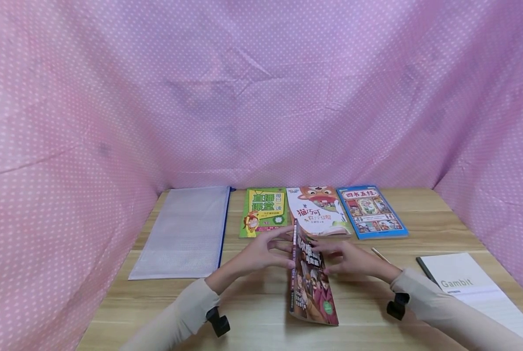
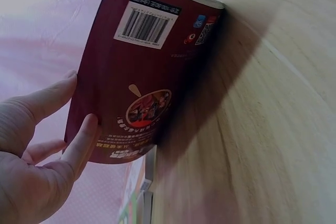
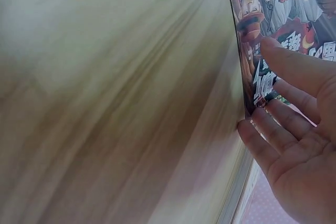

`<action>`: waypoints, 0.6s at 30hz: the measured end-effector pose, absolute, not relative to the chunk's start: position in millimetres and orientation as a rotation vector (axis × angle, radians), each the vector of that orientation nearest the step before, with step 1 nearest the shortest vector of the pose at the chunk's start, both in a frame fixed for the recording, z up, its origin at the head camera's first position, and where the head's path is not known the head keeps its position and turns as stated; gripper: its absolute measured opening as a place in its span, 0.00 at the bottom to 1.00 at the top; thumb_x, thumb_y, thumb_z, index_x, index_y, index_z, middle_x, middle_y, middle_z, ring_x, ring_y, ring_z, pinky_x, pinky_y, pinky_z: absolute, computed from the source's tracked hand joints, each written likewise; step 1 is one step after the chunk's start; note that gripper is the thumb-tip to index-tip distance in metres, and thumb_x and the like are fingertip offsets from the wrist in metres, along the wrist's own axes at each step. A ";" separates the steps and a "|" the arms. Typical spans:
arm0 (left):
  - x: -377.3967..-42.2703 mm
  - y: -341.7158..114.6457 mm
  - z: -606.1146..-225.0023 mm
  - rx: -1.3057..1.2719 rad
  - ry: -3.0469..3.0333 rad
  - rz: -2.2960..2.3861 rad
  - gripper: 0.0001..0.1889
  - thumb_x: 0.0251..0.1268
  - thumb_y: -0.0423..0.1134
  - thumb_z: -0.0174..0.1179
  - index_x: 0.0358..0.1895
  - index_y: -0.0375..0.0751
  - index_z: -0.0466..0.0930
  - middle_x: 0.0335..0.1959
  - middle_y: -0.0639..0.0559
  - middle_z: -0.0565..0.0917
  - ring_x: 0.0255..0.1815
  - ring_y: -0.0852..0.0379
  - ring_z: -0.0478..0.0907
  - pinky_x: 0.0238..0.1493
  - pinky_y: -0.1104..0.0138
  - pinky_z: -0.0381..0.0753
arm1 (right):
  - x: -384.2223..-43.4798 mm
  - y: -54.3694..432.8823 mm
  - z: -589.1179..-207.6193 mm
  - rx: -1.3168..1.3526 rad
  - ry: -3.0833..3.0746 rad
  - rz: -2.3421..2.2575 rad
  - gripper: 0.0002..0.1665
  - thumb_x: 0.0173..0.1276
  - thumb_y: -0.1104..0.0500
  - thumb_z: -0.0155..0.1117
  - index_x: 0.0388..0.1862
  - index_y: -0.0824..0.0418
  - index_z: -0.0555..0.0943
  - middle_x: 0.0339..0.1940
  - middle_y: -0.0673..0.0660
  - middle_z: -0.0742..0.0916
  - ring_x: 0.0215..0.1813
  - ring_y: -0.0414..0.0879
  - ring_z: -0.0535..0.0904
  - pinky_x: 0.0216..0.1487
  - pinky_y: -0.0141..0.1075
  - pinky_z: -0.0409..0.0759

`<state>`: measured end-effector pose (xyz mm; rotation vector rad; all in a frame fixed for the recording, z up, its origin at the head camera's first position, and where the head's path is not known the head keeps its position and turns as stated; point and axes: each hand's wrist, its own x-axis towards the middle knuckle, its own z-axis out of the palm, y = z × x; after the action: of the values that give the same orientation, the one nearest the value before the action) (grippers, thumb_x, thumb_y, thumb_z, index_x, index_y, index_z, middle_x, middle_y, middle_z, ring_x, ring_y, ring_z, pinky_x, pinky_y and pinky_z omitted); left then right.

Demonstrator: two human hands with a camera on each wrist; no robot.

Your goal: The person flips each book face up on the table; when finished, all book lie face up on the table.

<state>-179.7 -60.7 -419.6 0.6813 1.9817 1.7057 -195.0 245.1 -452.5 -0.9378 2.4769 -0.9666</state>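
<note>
A dark red paperback book stands tilted on the table, its spine turned up and its illustrated front cover facing right. My left hand is at its left side. In the left wrist view, fairly straight fingers touch the back cover, which bears a barcode, and the thumb meets its edge. On the other side, my right hand touches the front cover. The right wrist view has the thumb lying over the front cover, while the other fingertips rest near the book's corner, extended rather than curled.
Behind the hands lie a green book, a white book and a blue book. A mesh zip pouch lies left. At right are a notepad and a thin pen-like stick. Pink dotted cloth surrounds the table.
</note>
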 end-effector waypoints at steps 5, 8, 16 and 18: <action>-178.5 -64.2 -423.0 0.657 1.984 1.731 0.46 0.55 0.27 0.74 0.78 0.43 0.62 0.66 0.34 0.76 0.59 0.44 0.82 0.55 0.60 0.87 | -193.5 246.5 -452.4 -0.939 2.495 -0.915 0.31 0.66 0.57 0.73 0.69 0.54 0.79 0.77 0.60 0.73 0.76 0.64 0.68 0.71 0.60 0.70; -177.4 -65.4 -426.7 0.627 1.999 1.731 0.46 0.54 0.26 0.74 0.78 0.41 0.62 0.65 0.36 0.76 0.58 0.44 0.83 0.55 0.60 0.87 | -192.0 247.9 -451.8 -0.947 2.512 -0.893 0.31 0.66 0.58 0.73 0.68 0.55 0.79 0.77 0.60 0.73 0.76 0.64 0.68 0.71 0.60 0.69; -175.5 -60.4 -445.1 0.523 2.015 1.756 0.46 0.49 0.23 0.74 0.75 0.39 0.64 0.64 0.38 0.78 0.55 0.47 0.84 0.54 0.61 0.88 | -189.2 255.6 -449.1 -0.956 2.586 -0.797 0.31 0.64 0.60 0.74 0.66 0.58 0.80 0.76 0.61 0.74 0.76 0.66 0.68 0.71 0.62 0.69; -175.1 -57.7 -449.1 0.507 2.016 1.761 0.47 0.49 0.23 0.75 0.76 0.39 0.64 0.63 0.38 0.78 0.54 0.47 0.84 0.53 0.61 0.88 | -189.0 257.7 -448.3 -0.958 2.597 -0.781 0.30 0.63 0.60 0.74 0.66 0.58 0.81 0.75 0.62 0.75 0.75 0.67 0.68 0.70 0.63 0.69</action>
<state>-175.1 -57.7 -449.1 0.5071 2.0157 1.7614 -189.0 257.7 -448.3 -0.9580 2.5974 -0.7807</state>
